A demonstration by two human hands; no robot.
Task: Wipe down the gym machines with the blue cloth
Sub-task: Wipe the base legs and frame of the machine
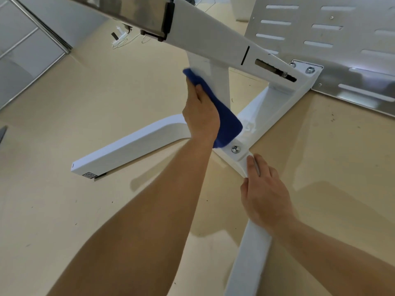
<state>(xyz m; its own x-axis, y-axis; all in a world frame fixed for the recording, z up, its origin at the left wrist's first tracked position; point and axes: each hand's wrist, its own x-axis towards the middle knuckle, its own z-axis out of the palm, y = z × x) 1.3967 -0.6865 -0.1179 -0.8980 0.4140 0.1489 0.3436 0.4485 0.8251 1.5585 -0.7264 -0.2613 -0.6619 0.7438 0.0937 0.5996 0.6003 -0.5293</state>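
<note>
Nearest you, your right hand (265, 197) lies on the machine's white base leg (250, 253), fingers mostly straight and gripping nothing, just short of a bolt (235, 149). Beyond it, your left hand (201, 114) holds the blue cloth (226, 122), thumb over it, pressed against the left edge of the upright post (215, 77). Farther off, a sloping beam (209, 30) meets a slotted metal panel (342, 50).

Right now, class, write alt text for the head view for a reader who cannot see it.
A left hand holds a blue cloth against a white machine's upright post; the right hand rests on its floor bar.
</note>
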